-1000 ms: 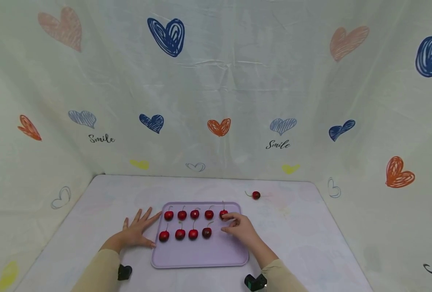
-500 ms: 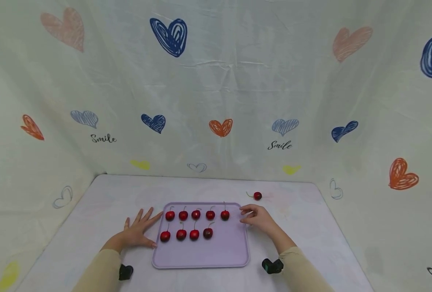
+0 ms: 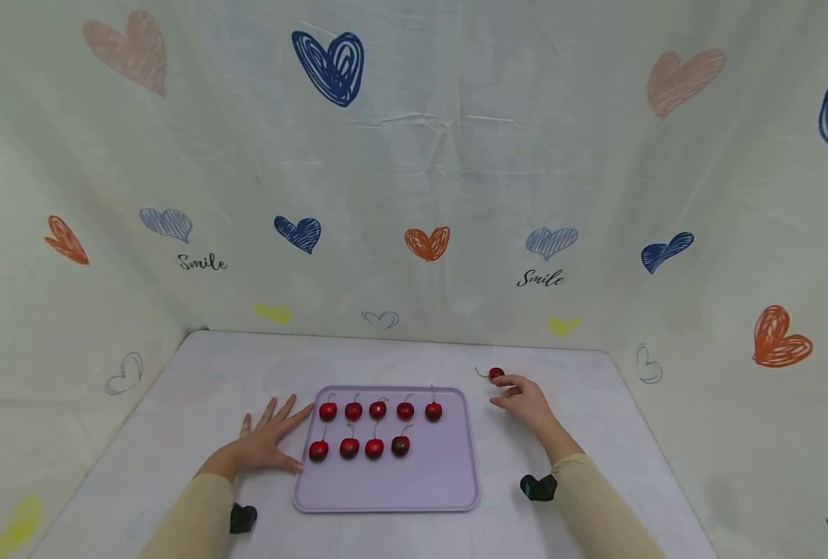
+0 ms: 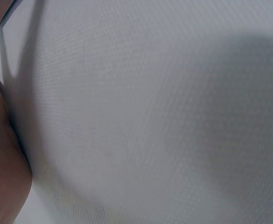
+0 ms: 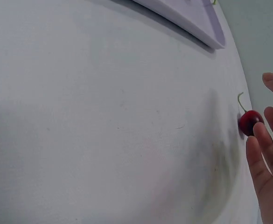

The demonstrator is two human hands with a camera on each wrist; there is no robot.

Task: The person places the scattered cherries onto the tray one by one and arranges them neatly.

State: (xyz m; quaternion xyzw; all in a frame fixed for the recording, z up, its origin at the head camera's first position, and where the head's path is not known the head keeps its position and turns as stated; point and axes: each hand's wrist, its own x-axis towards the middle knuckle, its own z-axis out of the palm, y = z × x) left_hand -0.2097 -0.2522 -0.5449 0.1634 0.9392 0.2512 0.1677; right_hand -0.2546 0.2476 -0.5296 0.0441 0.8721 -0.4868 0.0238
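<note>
A lone cherry [image 3: 495, 373] with a green stem lies on the table beyond the tray's far right corner. My right hand [image 3: 524, 401] is right at it, fingers apart and nothing between them; the right wrist view shows the same cherry [image 5: 250, 122] just past the fingertips. On the lilac tray [image 3: 428, 489], several red cherries stand in two rows, stems up, the far row one longer, ending at a cherry [image 3: 433, 411] on the right. My left hand [image 3: 263, 446] lies spread on the table, its thumb and index finger at the tray's left edge.
The white table [image 3: 246, 365] reaches back to a hanging sheet [image 3: 386, 171] printed with hearts. Dark wrist devices show beside both sleeves, one device [image 3: 242, 519] on the left and another device [image 3: 538, 487] on the right. Only cloth and skin fill the left wrist view.
My right hand has let go of the cherry at the far row's right end and moved off the tray, right and away, to the lone cherry. The left hand stays put.
</note>
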